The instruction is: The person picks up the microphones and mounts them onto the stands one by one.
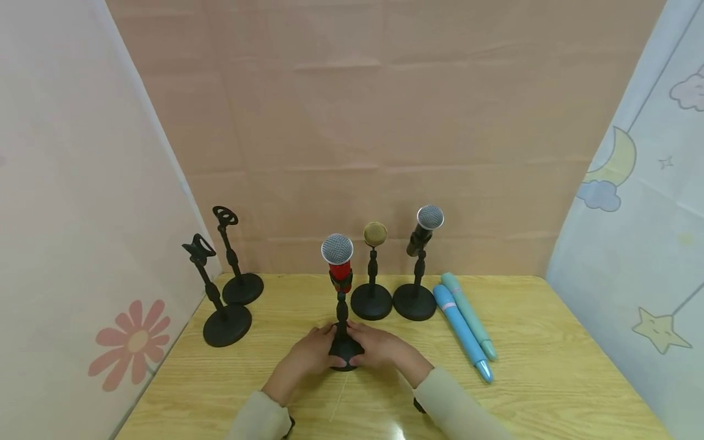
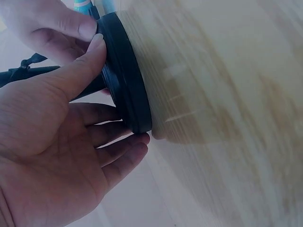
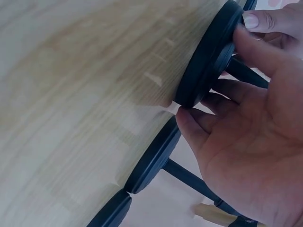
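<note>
A red microphone with a silver mesh head (image 1: 337,249) sits upright in the clip of a black tabletop stand. My left hand (image 1: 310,354) and right hand (image 1: 381,347) grip the stand's round base (image 1: 346,347) from either side. Both thumbs lie at its near edge, and the fingers reach around the sides. In the left wrist view the left fingertips (image 2: 139,142) meet the base's rim low down, close to the tabletop. The right wrist view shows the right hand (image 3: 251,127) curled about the other side of that base.
Just behind stand a gold-headed microphone (image 1: 376,234) and a silver-headed black one (image 1: 430,217), each on a black stand. Two stands without microphones (image 1: 227,325) (image 1: 244,288) are at the left. Right of centre lie a blue pen-shaped object (image 1: 462,330) and a green one (image 1: 469,311).
</note>
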A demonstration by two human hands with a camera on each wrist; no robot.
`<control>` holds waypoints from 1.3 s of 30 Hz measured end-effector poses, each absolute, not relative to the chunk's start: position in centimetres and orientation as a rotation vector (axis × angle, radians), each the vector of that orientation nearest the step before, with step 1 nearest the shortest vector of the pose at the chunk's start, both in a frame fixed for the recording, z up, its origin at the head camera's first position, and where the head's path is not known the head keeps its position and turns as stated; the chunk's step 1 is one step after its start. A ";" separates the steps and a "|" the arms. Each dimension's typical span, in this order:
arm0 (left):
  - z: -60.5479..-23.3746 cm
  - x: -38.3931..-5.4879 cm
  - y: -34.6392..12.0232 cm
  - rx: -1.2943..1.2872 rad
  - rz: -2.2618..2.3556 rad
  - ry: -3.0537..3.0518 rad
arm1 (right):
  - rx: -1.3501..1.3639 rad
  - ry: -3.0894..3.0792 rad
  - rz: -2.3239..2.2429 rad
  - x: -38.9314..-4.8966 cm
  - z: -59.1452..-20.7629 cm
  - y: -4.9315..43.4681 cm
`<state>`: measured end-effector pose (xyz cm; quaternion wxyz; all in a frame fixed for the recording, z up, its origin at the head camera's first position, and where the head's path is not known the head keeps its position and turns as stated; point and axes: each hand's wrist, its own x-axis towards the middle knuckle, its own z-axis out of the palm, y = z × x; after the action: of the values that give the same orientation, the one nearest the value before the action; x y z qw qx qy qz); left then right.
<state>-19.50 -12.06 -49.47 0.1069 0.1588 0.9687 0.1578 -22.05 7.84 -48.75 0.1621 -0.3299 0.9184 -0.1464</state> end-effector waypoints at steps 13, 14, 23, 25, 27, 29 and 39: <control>-48.3 -20.7 -12.5 0.428 0.487 2.830 | -0.933 2.632 -0.447 -23.1 -48.1 6.8; -48.3 -20.9 -12.7 0.424 0.494 2.826 | -0.924 2.633 -0.450 -23.2 -48.2 6.6; -48.2 -23.0 -13.5 0.404 0.507 2.786 | -0.868 2.641 -0.464 -24.6 -48.4 5.2; -48.0 -23.3 -13.7 0.402 0.523 2.774 | -0.850 2.647 -0.464 -24.8 -48.3 4.9; -47.9 -23.6 -13.9 0.395 0.541 2.760 | -0.835 2.648 -0.464 -25.0 -48.1 4.6; -47.8 -23.8 -14.1 0.394 0.547 2.748 | -0.822 2.649 -0.462 -25.1 -48.1 4.3; -47.2 -24.4 -14.4 0.394 0.549 2.739 | -0.740 2.633 -0.449 -26.0 -48.1 3.2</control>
<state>-24.40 -14.38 -47.24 0.1595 0.1378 0.9585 0.1920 -25.99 3.19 -48.14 0.1840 -0.2623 0.9338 -0.1593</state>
